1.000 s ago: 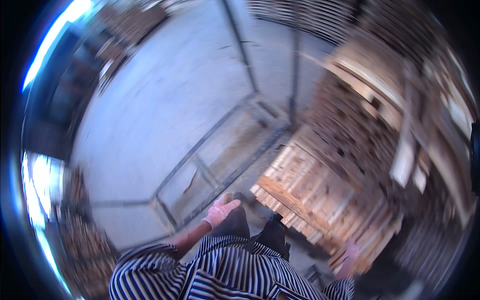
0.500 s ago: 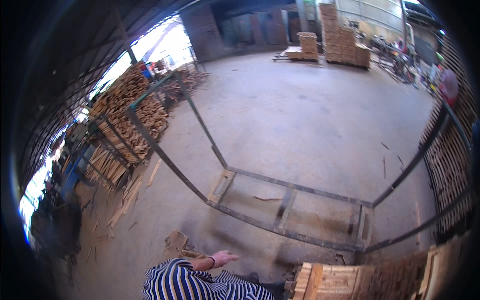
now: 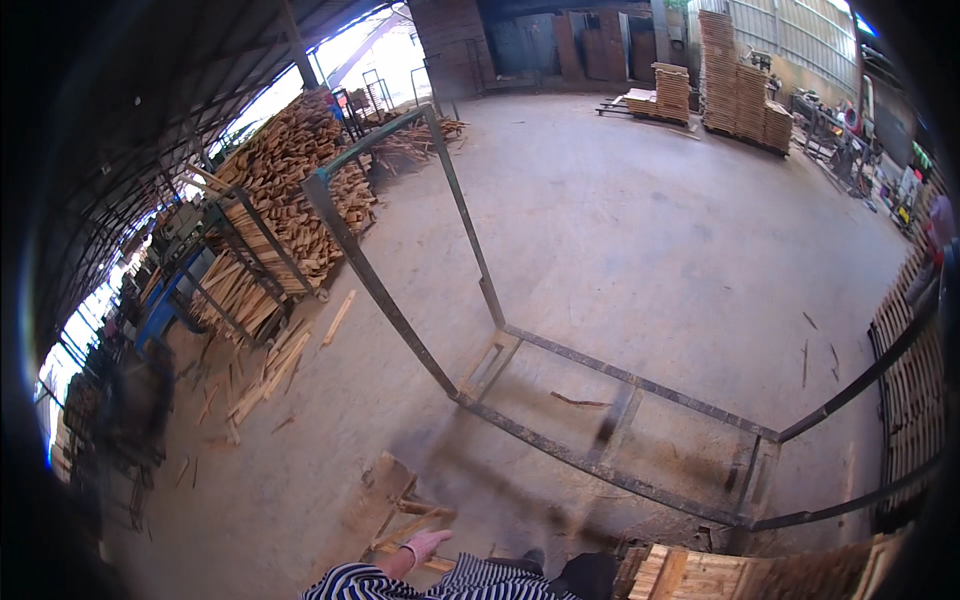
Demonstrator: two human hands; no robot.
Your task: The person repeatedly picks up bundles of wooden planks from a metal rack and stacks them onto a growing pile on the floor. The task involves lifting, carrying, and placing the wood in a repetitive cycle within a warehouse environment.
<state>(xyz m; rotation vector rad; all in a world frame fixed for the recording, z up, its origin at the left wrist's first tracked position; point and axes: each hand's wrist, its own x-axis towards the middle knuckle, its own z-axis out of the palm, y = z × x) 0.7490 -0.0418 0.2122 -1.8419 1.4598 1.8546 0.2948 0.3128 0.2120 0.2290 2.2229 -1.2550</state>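
Note:
My left hand, in a pink glove, is low in the view beside the striped sleeve. Its fingers are stretched out toward the right, and I see nothing held in them. Just beyond it on the floor stands a low wooden piece with short boards around it; whether the hand touches these I cannot tell. My right hand is out of view. In front of me is a dark metal frame with tall uprights, its base resting on the floor.
Stacked light boards are close by at lower right. A big heap of wood pieces rises at the left, with loose slats before it. Tall board stacks stand far back. A person is at the right edge beside slatted stacks.
The view has turned left, so the surroundings sit farther right. My left hand has lowered and drawn left, toward the wooden piece. More of that piece now shows.

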